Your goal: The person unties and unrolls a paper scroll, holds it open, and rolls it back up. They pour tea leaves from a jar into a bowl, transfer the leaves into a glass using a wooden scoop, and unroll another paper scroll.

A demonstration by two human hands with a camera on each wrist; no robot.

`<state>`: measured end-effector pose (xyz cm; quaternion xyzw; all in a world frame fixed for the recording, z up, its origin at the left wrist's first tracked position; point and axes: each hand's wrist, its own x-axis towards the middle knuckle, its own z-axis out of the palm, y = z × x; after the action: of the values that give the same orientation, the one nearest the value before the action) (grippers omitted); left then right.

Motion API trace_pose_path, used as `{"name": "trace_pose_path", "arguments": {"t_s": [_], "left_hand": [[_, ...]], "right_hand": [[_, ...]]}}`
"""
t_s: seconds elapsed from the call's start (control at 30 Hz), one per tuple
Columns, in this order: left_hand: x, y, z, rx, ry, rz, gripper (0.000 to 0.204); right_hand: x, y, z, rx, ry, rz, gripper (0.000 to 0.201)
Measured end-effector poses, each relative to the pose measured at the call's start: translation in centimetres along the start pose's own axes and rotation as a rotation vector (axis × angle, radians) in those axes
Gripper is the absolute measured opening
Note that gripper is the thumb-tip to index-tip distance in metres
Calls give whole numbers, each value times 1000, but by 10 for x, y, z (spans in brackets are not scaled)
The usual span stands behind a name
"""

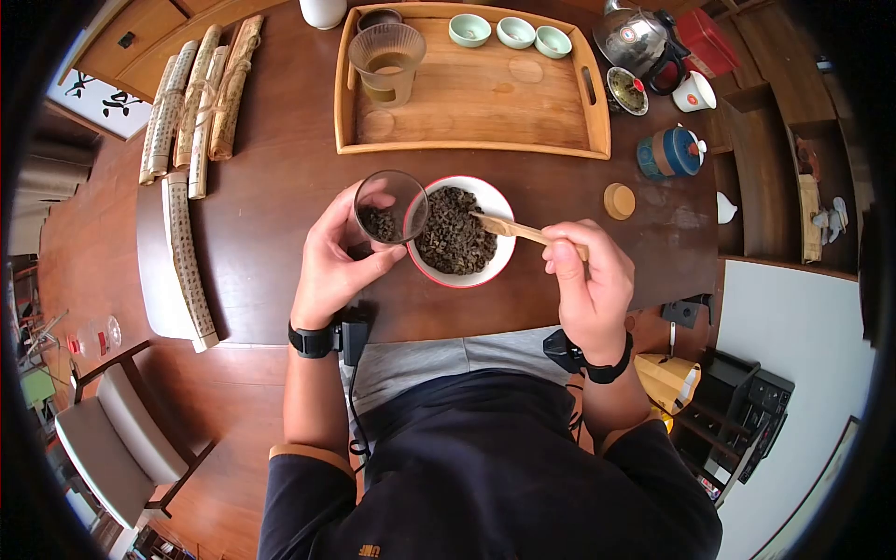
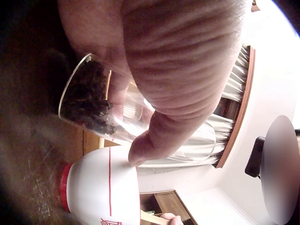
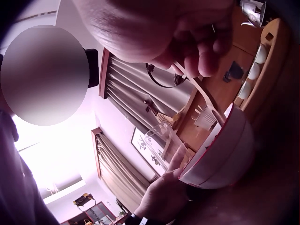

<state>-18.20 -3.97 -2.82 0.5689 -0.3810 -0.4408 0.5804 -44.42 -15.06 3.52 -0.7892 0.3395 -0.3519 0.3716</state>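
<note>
A white bowl with a red rim [image 1: 505,252] [image 2: 93,187] [image 3: 229,154] holds dark dried leaves [image 1: 455,233]. My left hand [image 1: 338,257] [image 2: 173,70] [image 3: 164,197] grips a clear glass [image 1: 392,191] [image 2: 131,103] [image 3: 161,136], tilted at the bowl's left edge, with dark leaves [image 2: 89,98] in its bottom. Between thumb and fingers my right hand [image 1: 593,280] [image 3: 164,33] pinches a wooden scoop [image 1: 518,230] [image 3: 204,91], whose tip lies in the leaves at the bowl's right side.
Beyond the bowl a wooden tray [image 1: 467,147] bears a glass pitcher [image 1: 387,61] and several small cups. Bamboo scrolls [image 1: 191,257] lie at the left. At the right stand a blue jar [image 1: 667,152], a round wooden lid [image 1: 619,201], a kettle [image 1: 635,37] and a lidded bowl [image 1: 627,91].
</note>
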Motion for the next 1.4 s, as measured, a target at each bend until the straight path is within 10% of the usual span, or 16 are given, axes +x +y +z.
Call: {"name": "trace_pose_path", "arguments": {"t_s": [0.57,1.4], "left_hand": [[1,1,1,32,2,16,70],[1,0,0,-22,-14,6,70]], "right_hand": [[-2,32,20,600,139,488,22],[3,29,8,929,204,581,26]]}}
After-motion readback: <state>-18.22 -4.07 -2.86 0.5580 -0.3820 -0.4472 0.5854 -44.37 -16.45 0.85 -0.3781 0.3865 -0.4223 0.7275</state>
